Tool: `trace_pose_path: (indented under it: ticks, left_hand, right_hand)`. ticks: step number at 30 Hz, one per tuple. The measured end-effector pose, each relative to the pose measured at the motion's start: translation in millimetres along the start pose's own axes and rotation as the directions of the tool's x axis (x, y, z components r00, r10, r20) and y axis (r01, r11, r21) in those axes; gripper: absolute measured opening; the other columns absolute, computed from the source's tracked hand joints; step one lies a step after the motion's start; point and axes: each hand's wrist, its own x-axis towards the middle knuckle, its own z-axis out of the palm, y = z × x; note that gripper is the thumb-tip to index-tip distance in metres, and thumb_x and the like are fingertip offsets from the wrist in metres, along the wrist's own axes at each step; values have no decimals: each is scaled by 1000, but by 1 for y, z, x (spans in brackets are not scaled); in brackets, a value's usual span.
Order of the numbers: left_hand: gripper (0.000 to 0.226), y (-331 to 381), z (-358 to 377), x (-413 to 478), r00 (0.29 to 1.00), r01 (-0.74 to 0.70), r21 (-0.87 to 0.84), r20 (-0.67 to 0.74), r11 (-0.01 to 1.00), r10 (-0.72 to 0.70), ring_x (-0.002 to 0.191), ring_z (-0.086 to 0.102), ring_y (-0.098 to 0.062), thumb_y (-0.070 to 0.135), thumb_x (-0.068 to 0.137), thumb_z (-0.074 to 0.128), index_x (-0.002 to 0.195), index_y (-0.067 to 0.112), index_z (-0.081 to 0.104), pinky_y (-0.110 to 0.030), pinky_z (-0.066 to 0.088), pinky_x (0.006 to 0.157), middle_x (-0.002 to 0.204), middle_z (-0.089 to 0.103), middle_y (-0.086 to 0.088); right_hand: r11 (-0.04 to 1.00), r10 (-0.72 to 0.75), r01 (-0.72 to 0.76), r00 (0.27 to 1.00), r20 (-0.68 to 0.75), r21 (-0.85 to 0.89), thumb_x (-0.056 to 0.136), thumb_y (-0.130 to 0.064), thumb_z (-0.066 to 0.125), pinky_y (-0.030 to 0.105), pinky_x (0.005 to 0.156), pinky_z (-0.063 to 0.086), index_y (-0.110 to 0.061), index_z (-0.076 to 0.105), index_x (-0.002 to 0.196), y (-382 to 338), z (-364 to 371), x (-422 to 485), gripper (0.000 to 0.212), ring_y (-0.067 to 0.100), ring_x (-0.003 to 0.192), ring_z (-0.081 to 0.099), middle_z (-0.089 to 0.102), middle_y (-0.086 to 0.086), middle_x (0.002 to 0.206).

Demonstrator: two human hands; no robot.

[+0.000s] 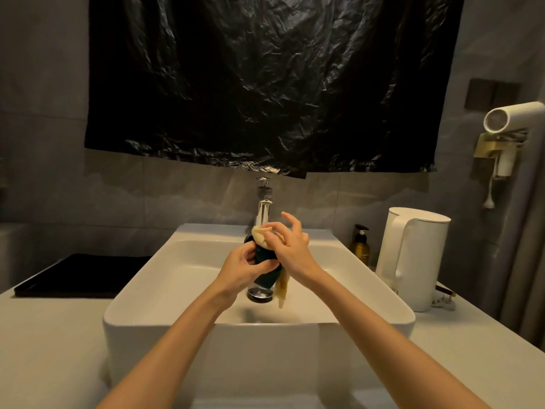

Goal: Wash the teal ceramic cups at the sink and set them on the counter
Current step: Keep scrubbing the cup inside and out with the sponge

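Dark teal ceramic cup [267, 271]: only a strip of its wall shows between the left hand [241, 267], which grips it, and the right hand [290, 246]. Its rim and inside are covered by the pale yellow cloth [262, 235] that the right hand pinches. Chrome faucet [263, 208]: spout hidden behind hands and cloth. Round metal drain [259, 295]: far part hidden by the cup. Both forearms: cut off by the bottom edge. White hair dryer [513, 116]: rear cut off by the right edge. Amber pump bottle [360, 246]: label too small to read.
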Motion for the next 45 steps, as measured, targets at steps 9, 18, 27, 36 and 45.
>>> trace_pose_path:
  ticks: [9,18,27,36,45]
  left_hand:
    - [33,1,2,-4,994,-34,50,109,998,28,100,64,-16,10,81,71,107,25,56,-25,55,80,105,67,2]
    - [35,2,0,-4,985,-51,24,166,998,46,97,67,-14,8,82,71,113,19,58,-18,53,75,104,70,1]
    - [41,5,4,-8,971,-27,50,239,998,14,98,65,-10,14,82,72,115,29,54,-17,53,76,107,66,5]
    - [33,12,0,-10,942,38,-71,334,997,-13,102,64,-9,11,85,63,113,28,53,-17,52,77,110,65,4]
    - [51,18,-10,-5,962,79,-351,271,933,21,107,60,-24,17,76,63,125,9,52,-24,53,84,115,62,-14]
  right_hand:
    - [996,45,-37,994,-101,77,99,-28,45,41,103,42,-31,66,111,0,-13,12,24,21,113,43,41,2,112]
    - [995,68,-65,997,-36,79,96,-23,44,33,105,32,-26,66,99,-11,-20,5,23,17,111,33,37,3,111]
    - [989,121,-123,992,37,87,97,-30,43,32,97,37,-39,62,82,-10,-40,8,26,17,111,38,41,5,109]
    - [832,415,-470,880,230,294,98,-26,43,27,71,45,-16,54,86,0,-54,12,19,17,81,55,58,8,86]
    - [956,14,17,994,-106,292,97,-20,51,14,66,48,-31,63,103,-4,-51,-11,18,11,92,57,58,-12,100]
